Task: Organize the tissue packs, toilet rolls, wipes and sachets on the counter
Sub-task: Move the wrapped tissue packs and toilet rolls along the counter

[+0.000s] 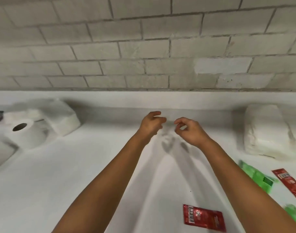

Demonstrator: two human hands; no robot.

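Note:
Both my hands hover over the white counter (pixel 93 165) near its back edge, a little apart from each other. My left hand (pixel 151 123) and my right hand (pixel 188 130) have loosely curled fingers and hold nothing. A toilet roll (pixel 26 132) lies at the far left, beside a white tissue pack (pixel 59 115). Another white tissue pack (pixel 268 130) stands at the far right. A red sachet (pixel 203 217) lies flat near the front. A green wipes pack (pixel 256 177) and a red sachet strip (pixel 290 184) lie at the right.
A grey brick wall (pixel 143 47) rises behind the counter. A white raised ledge (pixel 143 100) runs along the counter's back. A second green pack (pixel 295 217) shows at the lower right edge. A white basin rim (pixel 1 152) sits at the far left.

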